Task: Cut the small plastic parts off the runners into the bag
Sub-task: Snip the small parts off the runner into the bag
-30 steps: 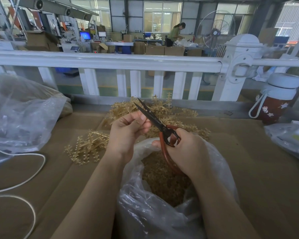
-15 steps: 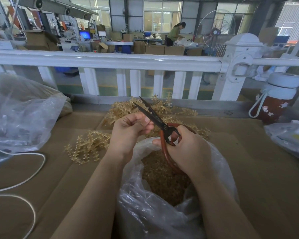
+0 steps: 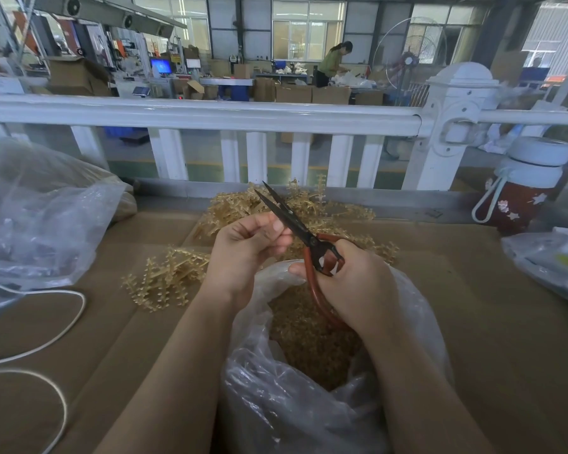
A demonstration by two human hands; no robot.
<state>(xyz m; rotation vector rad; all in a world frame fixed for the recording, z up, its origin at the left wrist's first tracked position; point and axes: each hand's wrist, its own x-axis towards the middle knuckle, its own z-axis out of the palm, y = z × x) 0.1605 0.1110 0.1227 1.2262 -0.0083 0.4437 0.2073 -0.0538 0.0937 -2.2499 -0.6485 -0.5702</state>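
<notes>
Dark-bladed, red-handled scissors point(image 3: 304, 235), gripped by the right hand point(image 3: 351, 283), are now nearly closed beside the left hand point(image 3: 246, 244), whose grip is pinched around something unseen; a cut is judged just made above the clear plastic bag point(image 3: 309, 407).

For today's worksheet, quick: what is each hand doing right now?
Left hand: fingers curled, pinching something too small to identify.
Right hand: gripping the scissors.

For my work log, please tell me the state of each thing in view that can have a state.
scissors: blades slightly open, held over the bag
right hand: grips the scissors' red handles
left hand: fingers curled beside the blades; what they pinch is hidden
bag: mouth open, cut parts inside
runners: uncut, piled on the cardboard
bottle: upright, lid on
</notes>
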